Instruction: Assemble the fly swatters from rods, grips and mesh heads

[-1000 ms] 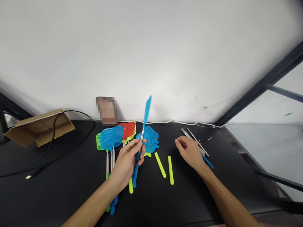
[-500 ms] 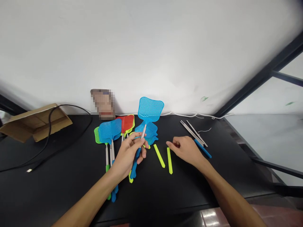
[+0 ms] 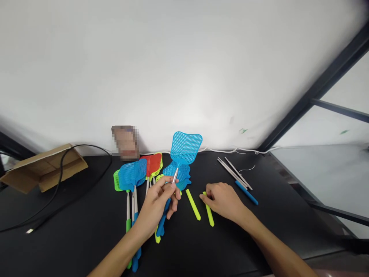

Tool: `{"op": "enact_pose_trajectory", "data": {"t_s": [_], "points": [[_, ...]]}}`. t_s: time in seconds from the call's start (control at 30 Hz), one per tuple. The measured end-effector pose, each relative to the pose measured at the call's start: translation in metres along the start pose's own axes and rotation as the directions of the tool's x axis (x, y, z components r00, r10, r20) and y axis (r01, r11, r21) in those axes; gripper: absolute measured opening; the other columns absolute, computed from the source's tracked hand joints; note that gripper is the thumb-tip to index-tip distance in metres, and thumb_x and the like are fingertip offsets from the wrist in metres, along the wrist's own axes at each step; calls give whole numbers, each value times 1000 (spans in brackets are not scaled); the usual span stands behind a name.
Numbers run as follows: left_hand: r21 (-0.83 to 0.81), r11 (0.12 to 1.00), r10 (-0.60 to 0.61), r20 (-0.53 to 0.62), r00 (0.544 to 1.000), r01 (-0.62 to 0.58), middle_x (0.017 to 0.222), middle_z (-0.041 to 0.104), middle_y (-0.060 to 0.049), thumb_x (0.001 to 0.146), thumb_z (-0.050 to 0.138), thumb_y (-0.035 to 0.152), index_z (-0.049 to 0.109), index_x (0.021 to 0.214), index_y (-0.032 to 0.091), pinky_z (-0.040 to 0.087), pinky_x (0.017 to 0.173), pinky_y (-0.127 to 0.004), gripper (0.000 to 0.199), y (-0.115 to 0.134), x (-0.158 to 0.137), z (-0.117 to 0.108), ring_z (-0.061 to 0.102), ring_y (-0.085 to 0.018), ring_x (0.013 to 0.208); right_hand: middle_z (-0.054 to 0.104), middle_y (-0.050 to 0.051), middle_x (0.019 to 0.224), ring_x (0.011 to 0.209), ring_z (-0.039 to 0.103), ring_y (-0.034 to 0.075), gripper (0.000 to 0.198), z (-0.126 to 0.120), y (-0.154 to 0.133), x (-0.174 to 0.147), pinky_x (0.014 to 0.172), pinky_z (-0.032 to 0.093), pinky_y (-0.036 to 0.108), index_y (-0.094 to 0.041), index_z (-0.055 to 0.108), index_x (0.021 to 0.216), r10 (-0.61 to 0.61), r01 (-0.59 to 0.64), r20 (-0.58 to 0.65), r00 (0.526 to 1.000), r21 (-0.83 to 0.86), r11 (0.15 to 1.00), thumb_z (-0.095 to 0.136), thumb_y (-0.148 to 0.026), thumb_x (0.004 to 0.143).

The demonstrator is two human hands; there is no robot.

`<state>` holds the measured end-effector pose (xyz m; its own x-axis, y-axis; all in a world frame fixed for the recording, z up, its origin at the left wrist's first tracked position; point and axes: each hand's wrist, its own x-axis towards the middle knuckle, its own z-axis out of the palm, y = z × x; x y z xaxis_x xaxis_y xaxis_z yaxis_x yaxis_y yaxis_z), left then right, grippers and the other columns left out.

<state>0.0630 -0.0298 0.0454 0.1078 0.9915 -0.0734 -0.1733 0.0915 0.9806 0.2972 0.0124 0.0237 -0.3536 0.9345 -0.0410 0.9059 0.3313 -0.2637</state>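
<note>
My left hand (image 3: 162,198) is closed around the metal shaft of a blue fly swatter (image 3: 186,148), its perforated head raised in front of the wall. Part of the shaft is hidden by my fingers. My right hand (image 3: 223,200) has its fingers curled at the upper end of a yellow-green handle (image 3: 210,214), which lies on the table; the fingertips partly cover it. Left of that, a second yellow-green handle (image 3: 193,205) lies loose. Blue swatter heads (image 3: 186,170) rest behind my left hand, with blue and yellow-green handle ends showing below it.
Assembled fly swatters (image 3: 132,173) in blue, green and red lie at left. Metal rods (image 3: 232,168) and a blue handle (image 3: 246,192) are at right. A cardboard box (image 3: 46,167), a black cable (image 3: 61,169), a blurred package (image 3: 127,144) and a white cord (image 3: 213,149) lie near the wall.
My right hand has come down onto the upper end of the right yellow-green handle, which is now more slanted. My left hand still holds the blue swatter. The view has tilted up slightly.
</note>
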Motion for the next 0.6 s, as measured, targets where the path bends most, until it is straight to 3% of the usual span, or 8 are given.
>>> {"op": "enact_pose_trajectory", "data": {"t_s": [0.2, 0.33, 0.4, 0.47, 0.53, 0.6], "points": [[235, 966, 102, 26, 994, -105, 77, 68, -1, 97, 62, 44, 55, 110, 21, 43, 40, -21, 27, -3, -5, -1, 57, -12, 51, 71, 2, 73, 69, 66, 20, 29, 1, 2, 0, 60, 23, 31, -22, 60, 71, 5, -5, -3, 1000, -4, 1000, 62, -39, 94], [285, 949, 155, -46, 987, -136, 82, 74, -3, 95, 63, 45, 56, 111, 21, 46, 44, -25, 30, 9, -3, -10, 60, -15, 54, 70, 1, 71, 68, 65, 19, 32, -2, 2, 1, 59, 23, 30, -22, 60, 71, 15, -15, 37, 999, -3, 1000, 60, -42, 96], [359, 921, 213, -135, 968, -153, 82, 75, -3, 95, 61, 46, 59, 104, 21, 46, 49, -26, 26, 19, -1, -22, 60, -15, 55, 70, 1, 72, 68, 65, 19, 33, -4, 2, 1, 59, 23, 30, -22, 60, 72, 11, -11, 42, 999, -3, 1000, 59, -42, 97], [532, 839, 270, -225, 936, -114, 75, 75, 0, 97, 57, 44, 61, 91, 21, 44, 53, -26, 24, 27, -1, -39, 57, -14, 53, 70, 1, 71, 68, 65, 19, 33, -3, 3, 0, 59, 23, 30, -22, 60, 72, -2, 2, 39, 999, 0, 1000, 57, -42, 98], [700, 714, 279, -287, 916, 2, 66, 71, 1, 98, 53, 42, 62, 80, 21, 39, 53, -27, 29, 29, -5, -57, 51, -13, 48, 69, 1, 69, 68, 64, 19, 35, -2, 5, 0, 59, 24, 31, -22, 59, 71, -12, 12, 38, 999, 1, 1000, 56, -42, 99], [820, 558, 286, -332, 899, 126, 64, 70, 0, 99, 49, 43, 60, 72, 21, 38, 57, -28, 36, 25, -12, -70, 55, -15, 50, 68, 1, 68, 66, 64, 19, 36, 0, 6, 0, 59, 23, 31, -22, 58, 69, -17, 17, 38, 999, -7, 1000, 56, -42, 99]]}}
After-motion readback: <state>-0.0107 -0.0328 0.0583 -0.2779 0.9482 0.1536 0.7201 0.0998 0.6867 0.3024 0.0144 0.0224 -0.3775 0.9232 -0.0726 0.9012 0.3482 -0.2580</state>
